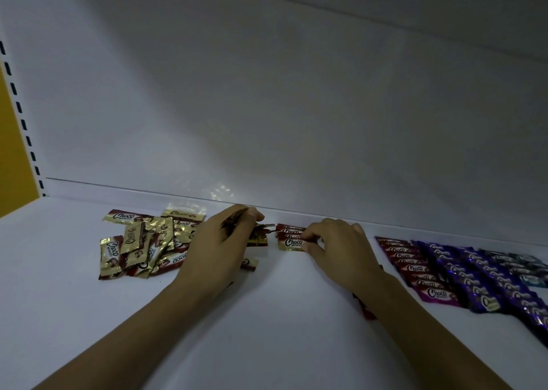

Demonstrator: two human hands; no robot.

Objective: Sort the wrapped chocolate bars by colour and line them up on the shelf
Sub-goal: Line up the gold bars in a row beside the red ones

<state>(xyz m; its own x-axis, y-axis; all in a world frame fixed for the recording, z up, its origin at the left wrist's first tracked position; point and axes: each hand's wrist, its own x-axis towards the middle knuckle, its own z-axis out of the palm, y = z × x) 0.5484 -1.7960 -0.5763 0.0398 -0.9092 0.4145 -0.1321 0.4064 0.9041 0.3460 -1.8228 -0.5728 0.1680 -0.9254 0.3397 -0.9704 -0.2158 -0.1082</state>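
Observation:
A loose pile of gold-and-brown wrapped chocolate bars (142, 245) lies on the white shelf (281, 315) at the left. My left hand (221, 242) rests at the pile's right edge, fingers pinching one gold-brown bar (261, 234). A short overlapping row of gold-brown bars (292, 238) starts near the back wall, and my right hand (338, 247) pinches the front bar of that row. To the right run slanted rows of dark red bars (412, 266), purple bars (474, 283) and teal bars (527, 266).
The shelf's back wall (281, 107) rises straight behind the rows. A slotted upright (22, 116) and a yellow panel (12, 152) stand at the far left. A red wrapper (366, 309) peeks out under my right forearm.

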